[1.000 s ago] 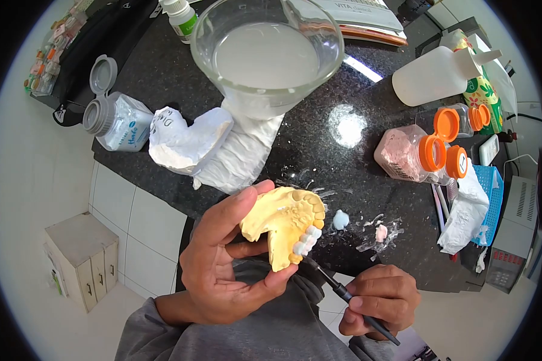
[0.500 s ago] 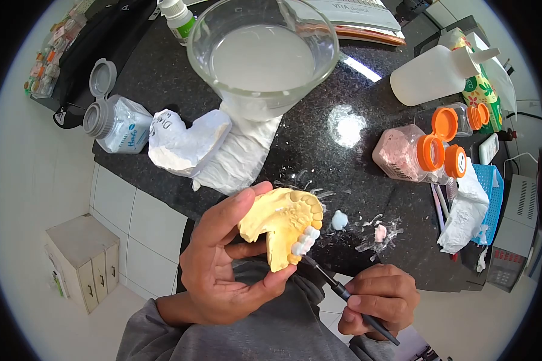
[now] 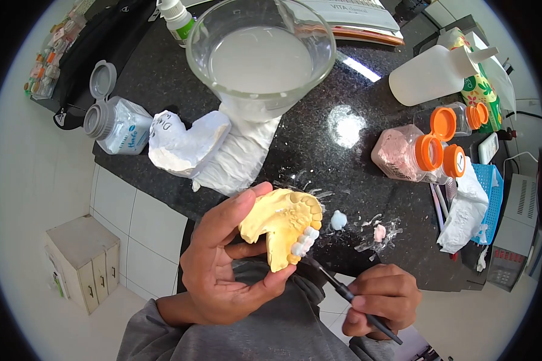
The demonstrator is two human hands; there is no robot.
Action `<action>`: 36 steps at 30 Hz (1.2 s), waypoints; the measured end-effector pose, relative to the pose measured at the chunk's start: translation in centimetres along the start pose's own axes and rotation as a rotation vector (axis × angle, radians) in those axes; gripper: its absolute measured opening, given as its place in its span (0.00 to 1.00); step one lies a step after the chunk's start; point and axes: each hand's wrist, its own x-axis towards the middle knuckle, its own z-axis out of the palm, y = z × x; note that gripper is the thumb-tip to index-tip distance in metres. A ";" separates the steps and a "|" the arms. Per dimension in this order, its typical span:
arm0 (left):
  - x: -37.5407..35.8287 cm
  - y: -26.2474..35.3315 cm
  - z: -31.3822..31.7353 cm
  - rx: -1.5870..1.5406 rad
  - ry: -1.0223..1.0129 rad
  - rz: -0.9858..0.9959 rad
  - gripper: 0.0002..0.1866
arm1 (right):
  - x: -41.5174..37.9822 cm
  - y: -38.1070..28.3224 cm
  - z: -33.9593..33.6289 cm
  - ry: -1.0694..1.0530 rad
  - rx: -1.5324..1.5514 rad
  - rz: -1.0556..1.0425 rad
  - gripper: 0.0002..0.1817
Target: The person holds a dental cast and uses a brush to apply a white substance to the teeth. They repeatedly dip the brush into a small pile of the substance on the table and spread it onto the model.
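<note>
My left hand (image 3: pixel 232 265) is closed around a yellow plaster dental model (image 3: pixel 277 225), thumb and fingers at its edges. On the model's right side sits a row of white and pale pink teeth (image 3: pixel 305 242). Between the fingers of my right hand (image 3: pixel 384 298) is a thin black brush (image 3: pixel 349 295), its tip close beside the lower end of those teeth. On the dark counter to the right of the model lie a pale blue dab of paste (image 3: pixel 338 220) and a pink dab (image 3: pixel 379 233) with whitish smears around it.
A glass bowl of cloudy liquid (image 3: pixel 262 60) stands on the dark counter (image 3: pixel 310 150). Left of it are a white plaster cast (image 3: pixel 186 144) on a folded tissue (image 3: pixel 241 156) and an open-lidded jar (image 3: pixel 120 123). Rightward stand orange-capped jars (image 3: pixel 400 153), a squeeze bottle (image 3: pixel 424 78) and a blue basket (image 3: pixel 495 201).
The brush tip has shifted slightly right and down, away from the teeth, as my right hand tilts a little. My left hand and the dental model stay nearly still.
</note>
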 end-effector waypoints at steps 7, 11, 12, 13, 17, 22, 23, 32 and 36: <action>0.0 0.1 0.0 -0.036 0.006 0.002 0.43 | 0.6 -0.3 0.2 0.395 -0.110 0.069 0.17; -0.2 0.1 -0.3 -0.109 0.023 0.007 0.42 | 5.3 -2.6 -2.0 0.262 -0.094 -0.034 0.13; -0.3 0.2 -0.5 -0.138 0.025 0.011 0.41 | 6.9 -3.1 -2.0 0.260 -0.105 -0.064 0.12; -0.5 0.1 -0.7 -0.144 0.024 0.027 0.41 | 8.7 -3.1 -2.3 0.290 -0.369 -0.101 0.18; -1.2 -0.2 -1.1 -0.159 0.065 0.094 0.41 | 14.9 -2.5 -1.3 0.074 -0.336 -0.278 0.11; -1.4 -0.3 -2.1 -0.144 0.112 0.071 0.42 | 17.4 -2.7 0.8 -0.132 -0.497 -0.020 0.07; -1.4 -0.3 -2.4 -0.146 0.120 0.073 0.42 | 17.5 -2.8 1.1 -0.138 -0.497 -0.024 0.07; -2.2 -0.5 -4.2 -0.108 0.203 0.141 0.44 | 11.3 -3.3 0.3 -0.073 -0.239 -0.297 0.12; -2.6 -0.1 -5.4 -0.025 0.182 0.140 0.46 | 9.0 -1.4 3.3 -0.145 -0.370 -0.094 0.18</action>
